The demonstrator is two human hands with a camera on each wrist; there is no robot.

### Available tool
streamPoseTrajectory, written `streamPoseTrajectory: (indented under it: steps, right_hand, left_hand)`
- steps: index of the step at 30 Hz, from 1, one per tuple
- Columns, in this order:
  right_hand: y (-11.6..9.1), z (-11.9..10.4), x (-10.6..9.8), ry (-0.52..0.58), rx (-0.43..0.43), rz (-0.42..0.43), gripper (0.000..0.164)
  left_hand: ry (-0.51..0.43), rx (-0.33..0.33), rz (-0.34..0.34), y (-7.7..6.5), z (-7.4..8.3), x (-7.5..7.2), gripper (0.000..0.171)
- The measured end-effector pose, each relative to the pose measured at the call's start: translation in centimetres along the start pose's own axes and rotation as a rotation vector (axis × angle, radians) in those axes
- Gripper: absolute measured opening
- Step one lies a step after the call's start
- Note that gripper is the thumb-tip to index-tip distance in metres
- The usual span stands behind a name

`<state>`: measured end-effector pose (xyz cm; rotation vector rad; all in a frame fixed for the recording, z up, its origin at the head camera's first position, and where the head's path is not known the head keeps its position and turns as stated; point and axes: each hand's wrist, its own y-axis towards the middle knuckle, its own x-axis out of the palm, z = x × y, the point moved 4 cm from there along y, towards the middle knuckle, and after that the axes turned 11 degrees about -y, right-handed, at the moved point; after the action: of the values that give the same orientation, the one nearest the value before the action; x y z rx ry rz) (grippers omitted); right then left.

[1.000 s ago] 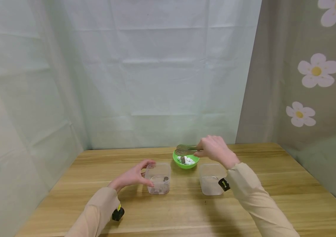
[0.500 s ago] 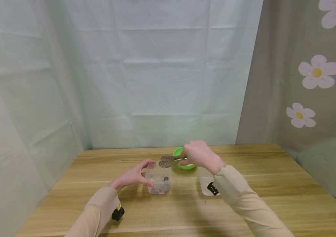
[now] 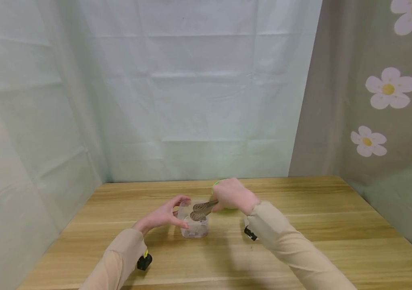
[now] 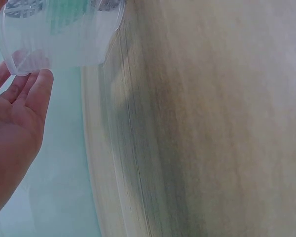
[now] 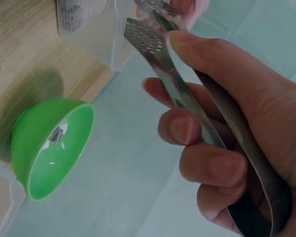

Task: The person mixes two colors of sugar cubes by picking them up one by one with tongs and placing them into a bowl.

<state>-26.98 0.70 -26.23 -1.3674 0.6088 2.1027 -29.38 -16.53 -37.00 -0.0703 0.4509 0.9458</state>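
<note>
My left hand (image 3: 164, 215) holds a clear plastic container (image 3: 196, 231), thumb at the front and fingers at the back. Dark pieces show through its wall in the left wrist view. My right hand (image 3: 233, 195) grips metal tongs (image 5: 175, 84) with perforated heads. These heads hang over the container's opening, a little apart in the right wrist view, with no piece visible between them. A green bowl (image 5: 42, 118), mostly hidden behind my right hand in the head view, has white pieces and a brown one inside.
A second clear container (image 5: 14, 205) stands to the right of the bowl, largely covered by my right forearm in the head view. The wooden table (image 3: 119, 209) ends at a pale curtain (image 3: 198, 100) behind.
My right hand has carried the tongs from above the green bowl leftward and toward me, down over the left container. My left hand has stayed on that container.
</note>
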Motion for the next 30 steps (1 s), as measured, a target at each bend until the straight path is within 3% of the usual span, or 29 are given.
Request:
streamPoseTrajectory:
  steps: [4,12,20,30]
  right_hand:
    - [0.5,-0.7,0.1,-0.013,-0.015,-0.046,0.028]
    - [1.6,-1.7,0.3,-0.026,-0.013,-0.147,0.03]
    - [2.4,-2.5,0.1,-0.115,0.0,-0.151,0.025]
    - [2.6,-2.2,0.9,-0.116,0.004,-0.113,0.026]
  left_hand:
    - [0.005,0.008,-0.004,-0.1,0.0,0.0,0.068]
    - [-0.013,0.026,-0.024,-0.7,2.1,0.4,0.065]
    - [-0.025,0.001,-0.035,-0.9,2.9,0.6,0.064]
    - [-0.037,-0.014,-0.026,-1.0,2.9,0.6,0.064]
